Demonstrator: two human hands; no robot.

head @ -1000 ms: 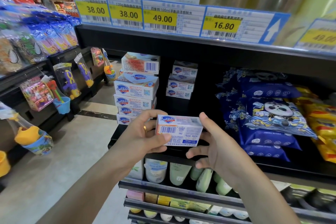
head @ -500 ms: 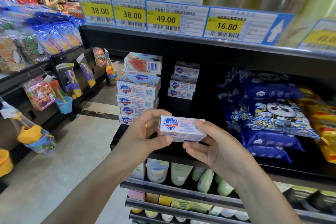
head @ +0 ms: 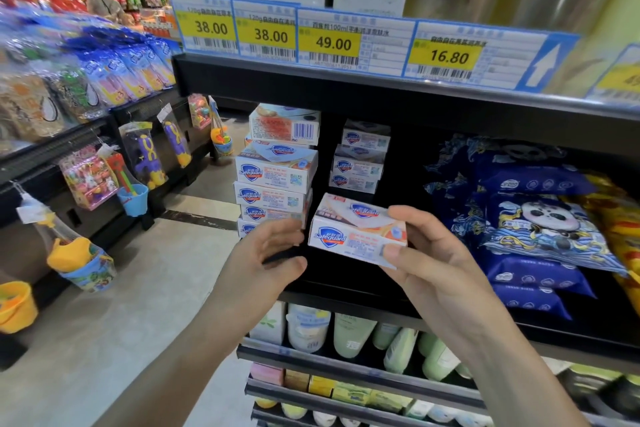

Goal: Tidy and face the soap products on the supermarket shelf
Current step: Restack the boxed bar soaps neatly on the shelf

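Soap box (head: 358, 236): grasped in your right hand (head: 434, 260), logo facing you. Your left hand (head: 266, 253): released, fingers relaxed, beside the stacked soap boxes (head: 275, 180).

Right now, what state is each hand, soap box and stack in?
Soap box: held off the shelf, logo side facing out.
Right hand: grips the box.
Left hand: off the box, fingers relaxed.
Left stack: uneven, top box barcode out.
Rear stack: three boxes, logos forward.

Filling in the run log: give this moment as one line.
right hand grips soap box | left hand open beside it | box logo-forward, above shelf | not placed
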